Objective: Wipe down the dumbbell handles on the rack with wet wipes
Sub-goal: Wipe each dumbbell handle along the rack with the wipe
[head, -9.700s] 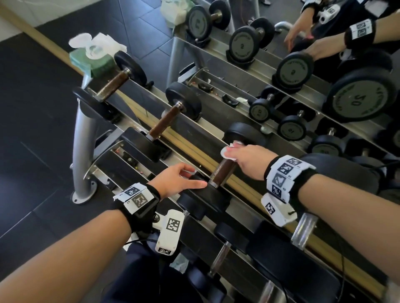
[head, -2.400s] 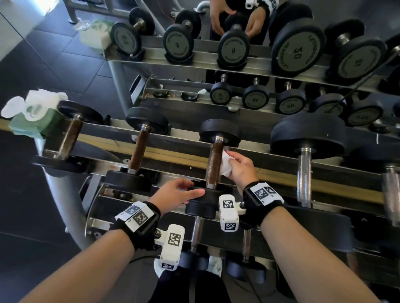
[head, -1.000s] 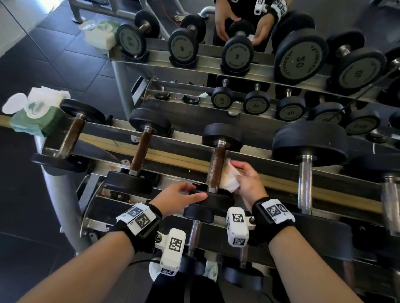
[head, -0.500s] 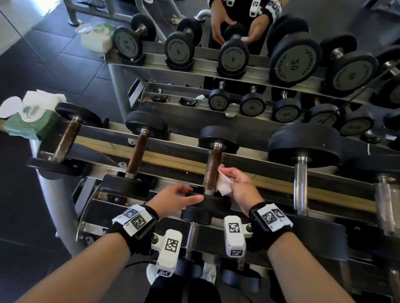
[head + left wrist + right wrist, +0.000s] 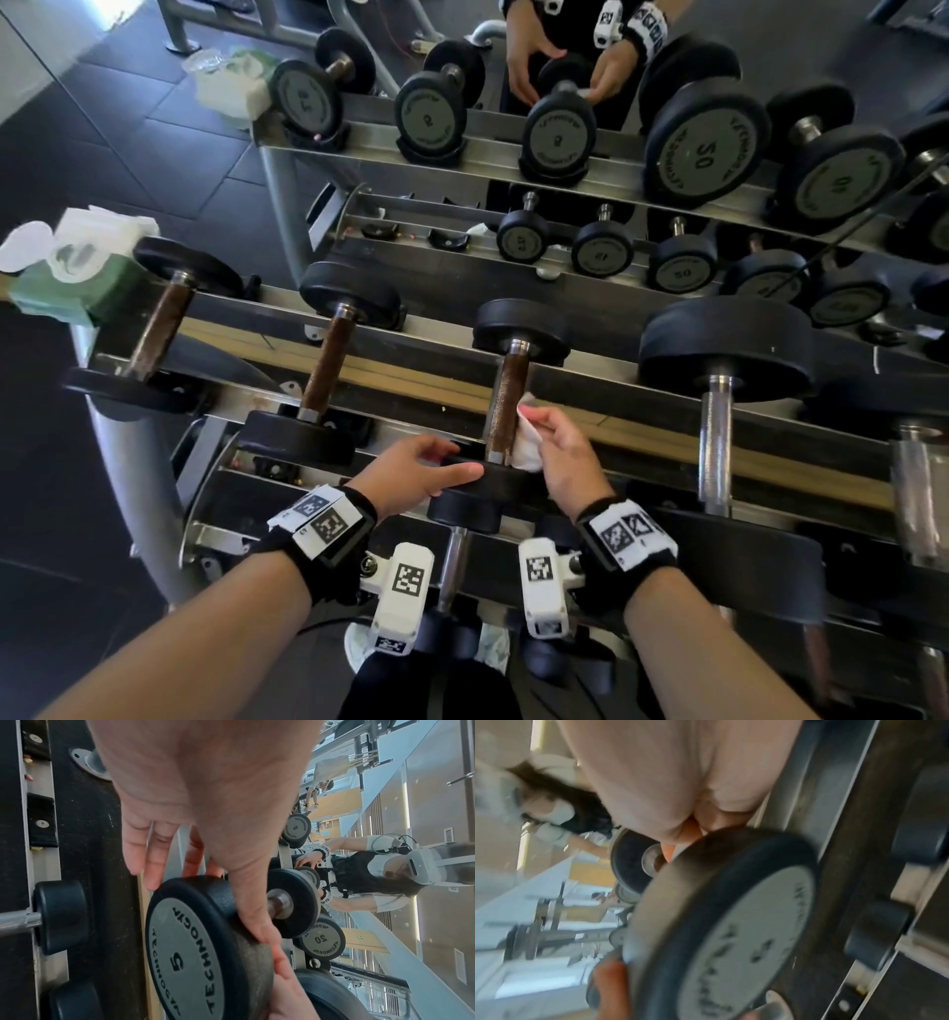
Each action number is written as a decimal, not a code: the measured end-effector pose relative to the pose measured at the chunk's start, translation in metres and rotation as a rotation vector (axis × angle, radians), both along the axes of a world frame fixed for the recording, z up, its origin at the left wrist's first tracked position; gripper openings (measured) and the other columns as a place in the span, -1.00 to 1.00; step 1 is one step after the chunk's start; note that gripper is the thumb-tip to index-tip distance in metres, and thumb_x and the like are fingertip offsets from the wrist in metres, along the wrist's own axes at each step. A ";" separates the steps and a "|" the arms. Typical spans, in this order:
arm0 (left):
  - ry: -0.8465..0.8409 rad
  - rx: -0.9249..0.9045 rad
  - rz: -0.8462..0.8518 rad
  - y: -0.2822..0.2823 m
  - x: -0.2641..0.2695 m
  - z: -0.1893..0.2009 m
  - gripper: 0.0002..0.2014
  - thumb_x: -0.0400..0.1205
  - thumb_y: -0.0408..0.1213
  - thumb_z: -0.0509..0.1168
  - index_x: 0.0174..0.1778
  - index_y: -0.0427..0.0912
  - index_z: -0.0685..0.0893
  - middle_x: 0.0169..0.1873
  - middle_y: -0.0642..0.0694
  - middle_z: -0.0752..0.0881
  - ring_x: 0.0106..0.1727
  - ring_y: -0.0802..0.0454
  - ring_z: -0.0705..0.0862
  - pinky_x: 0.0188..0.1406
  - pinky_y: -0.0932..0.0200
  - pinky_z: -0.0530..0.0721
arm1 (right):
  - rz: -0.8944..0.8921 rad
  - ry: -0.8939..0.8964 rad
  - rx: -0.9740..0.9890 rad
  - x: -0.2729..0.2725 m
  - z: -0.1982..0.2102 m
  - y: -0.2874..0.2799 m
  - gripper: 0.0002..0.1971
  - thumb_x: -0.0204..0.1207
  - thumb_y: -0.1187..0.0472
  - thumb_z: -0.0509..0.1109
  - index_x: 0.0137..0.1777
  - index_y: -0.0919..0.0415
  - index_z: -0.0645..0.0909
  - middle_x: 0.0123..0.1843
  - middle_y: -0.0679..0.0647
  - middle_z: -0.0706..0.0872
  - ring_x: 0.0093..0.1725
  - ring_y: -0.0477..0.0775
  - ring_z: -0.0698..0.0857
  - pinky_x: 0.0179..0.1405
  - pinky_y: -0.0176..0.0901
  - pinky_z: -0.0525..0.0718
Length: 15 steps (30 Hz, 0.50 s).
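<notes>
A dumbbell with a rusty brown handle (image 5: 506, 401) lies across the top rails of the rack (image 5: 411, 377). My right hand (image 5: 534, 431) holds a crumpled white wet wipe (image 5: 526, 447) against the right side of the handle, close to its near end. My left hand (image 5: 457, 460) grips the near black head (image 5: 205, 943), marked 5, with the thumb over the rim and the fingers on the far side. The right wrist view is blurred and shows the same head (image 5: 731, 923) under my palm.
Two more brown-handled dumbbells (image 5: 328, 365) sit to the left. A green pack of wipes (image 5: 67, 277) rests on the rack's left end. A bigger chrome-handled dumbbell (image 5: 716, 437) lies to the right. Behind is a mirror reflecting the rack and a person's hands (image 5: 565, 56).
My right hand has slid the wipe down the handle toward the near head. My left hand has stayed on that head.
</notes>
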<state>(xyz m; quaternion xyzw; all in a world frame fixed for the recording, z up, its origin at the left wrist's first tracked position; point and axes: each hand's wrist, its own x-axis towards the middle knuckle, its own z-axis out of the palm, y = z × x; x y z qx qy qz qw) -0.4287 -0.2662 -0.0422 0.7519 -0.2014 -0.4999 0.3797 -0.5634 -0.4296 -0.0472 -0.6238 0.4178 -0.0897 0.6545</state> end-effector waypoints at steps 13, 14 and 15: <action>0.003 0.008 -0.006 0.000 -0.001 0.002 -0.43 0.46 0.14 0.50 0.33 -0.02 0.63 0.05 0.04 0.74 0.02 0.08 0.78 0.00 0.23 0.72 | 0.094 0.003 -0.180 0.027 0.026 -0.018 -0.50 0.64 0.48 0.13 0.25 -0.12 0.67 0.07 -0.17 0.73 -0.03 -0.46 0.69 -0.06 -0.65 0.55; 0.000 0.008 -0.005 0.000 -0.002 0.001 -0.43 0.46 0.13 0.50 0.33 -0.03 0.63 0.07 0.03 0.74 0.02 0.07 0.78 0.02 0.22 0.72 | 0.119 0.003 -0.195 0.022 0.025 -0.009 -0.58 0.68 0.39 0.18 0.27 -0.11 0.71 0.04 -0.29 0.71 -0.04 -0.54 0.66 -0.07 -0.71 0.50; 0.001 0.006 0.002 0.000 -0.002 0.001 -0.43 0.46 0.13 0.51 0.34 -0.04 0.63 0.08 0.03 0.73 0.03 0.06 0.78 0.04 0.20 0.73 | 0.142 0.001 -0.200 0.013 0.023 -0.002 -0.65 0.71 0.30 0.23 0.27 -0.08 0.73 0.06 -0.34 0.72 0.01 -0.52 0.66 0.02 -0.71 0.49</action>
